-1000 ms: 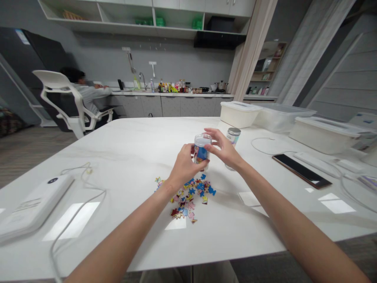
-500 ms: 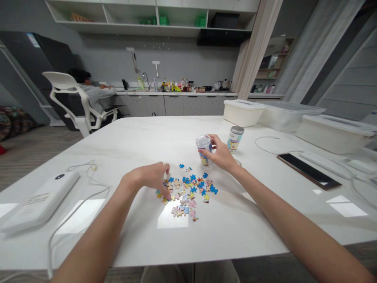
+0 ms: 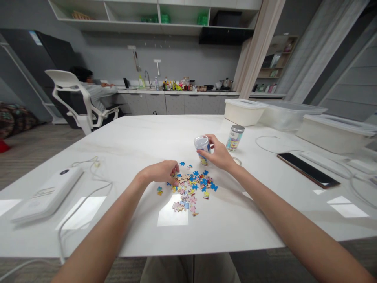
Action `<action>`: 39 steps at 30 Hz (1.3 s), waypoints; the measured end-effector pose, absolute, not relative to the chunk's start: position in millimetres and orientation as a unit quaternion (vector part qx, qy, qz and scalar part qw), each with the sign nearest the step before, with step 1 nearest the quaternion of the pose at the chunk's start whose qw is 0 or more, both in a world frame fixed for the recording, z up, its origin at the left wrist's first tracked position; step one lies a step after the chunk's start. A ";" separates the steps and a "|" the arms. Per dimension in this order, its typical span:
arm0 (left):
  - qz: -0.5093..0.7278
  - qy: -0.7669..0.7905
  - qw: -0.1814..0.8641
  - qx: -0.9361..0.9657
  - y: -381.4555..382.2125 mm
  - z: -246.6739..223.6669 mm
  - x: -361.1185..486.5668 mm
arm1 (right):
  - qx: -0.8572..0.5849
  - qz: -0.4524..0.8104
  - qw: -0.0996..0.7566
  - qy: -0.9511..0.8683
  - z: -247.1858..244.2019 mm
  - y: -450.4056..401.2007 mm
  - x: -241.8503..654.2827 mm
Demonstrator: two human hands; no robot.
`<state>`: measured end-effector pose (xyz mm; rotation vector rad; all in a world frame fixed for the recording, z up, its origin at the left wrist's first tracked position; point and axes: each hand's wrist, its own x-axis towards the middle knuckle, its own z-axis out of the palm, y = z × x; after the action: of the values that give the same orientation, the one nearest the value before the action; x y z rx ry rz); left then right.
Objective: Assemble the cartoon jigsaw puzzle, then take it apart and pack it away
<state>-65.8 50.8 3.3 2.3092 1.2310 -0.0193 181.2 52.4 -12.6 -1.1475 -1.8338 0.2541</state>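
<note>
My right hand (image 3: 217,153) is wrapped around a clear-topped can (image 3: 202,146) with a printed cartoon label, holding it slightly tilted behind the pile. Loose jigsaw puzzle pieces (image 3: 193,181), blue, pink, yellow and tan, lie spread on the white table (image 3: 218,232). At the pile's left side my left hand (image 3: 165,171) has its fingers curled down around some pieces; how many is hidden. Two small pieces (image 3: 159,191) lie apart, left of the pile. A second cartoon can (image 3: 235,138) with a silver lid stands upright behind my right hand.
A ring-shaped lid (image 3: 236,160) lies partly behind my right wrist. To the right are a dark phone-like slab (image 3: 308,169), cables and lidded bins (image 3: 244,112). A white device (image 3: 48,194) with a cord is on the left. A person (image 3: 98,94) sits beyond the table.
My left hand has moved right and pulled pieces closer into the pile, leaving a couple behind on the left. My right hand still holds the can, shifted slightly left.
</note>
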 end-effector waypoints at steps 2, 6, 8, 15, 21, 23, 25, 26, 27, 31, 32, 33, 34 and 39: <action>-0.006 0.457 0.267 0.848 54.4 1.3 -67.3 | -0.462 0.106 0.461 -0.750 -11.5 51.2 180.1; -0.001 0.448 0.284 0.848 56.4 0.9 -68.0 | -0.461 0.107 0.459 -0.752 -9.7 49.4 178.6; 0.017 0.442 0.287 0.850 55.6 1.6 -67.4 | -0.462 0.105 0.457 -0.753 -9.5 49.0 178.3; 0.057 0.431 0.278 0.856 55.0 4.3 -66.5 | -0.459 0.102 0.450 -0.759 -9.8 48.4 178.5; 0.211 0.460 0.275 0.817 52.9 11.2 -63.7 | -0.437 0.083 0.438 -0.781 -9.4 46.7 177.3; 0.304 0.444 0.297 0.789 49.2 13.9 -58.4 | -0.421 0.082 0.438 -0.790 -8.7 45.6 176.2; 0.403 0.414 0.312 0.754 44.6 16.9 -50.7 | -0.406 0.080 0.435 -0.800 -7.8 44.2 174.9; 0.446 0.401 0.315 0.736 42.4 18.7 -46.2 | -0.399 0.078 0.434 -0.804 -7.4 43.5 174.1; 0.483 0.388 0.314 0.720 40.8 20.7 -41.3 | -0.392 0.079 0.432 -0.808 -7.1 42.7 173.3; 0.540 0.345 0.288 0.712 41.7 28.7 -21.2 | -0.372 0.088 0.425 -0.820 -7.3 40.7 169.7; 0.535 0.338 0.282 0.721 43.7 30.0 -16.8 | -0.371 0.091 0.426 -0.820 -7.6 40.6 168.9; 0.526 0.332 0.278 0.732 45.9 30.8 -13.0 | -0.371 0.096 0.428 -0.819 -8.0 40.8 168.2; 0.517 0.328 0.276 0.741 48.2 31.2 -9.9 | -0.372 0.101 0.431 -0.816 -8.5 41.2 167.8; 0.481 0.317 0.265 0.773 55.1 29.2 -4.9 | -0.390 0.109 0.445 -0.799 -10.4 44.9 170.1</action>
<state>-4.9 55.1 29.2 2.0884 0.8551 1.3007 170.1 44.9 -10.4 -0.9665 -1.9805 0.2702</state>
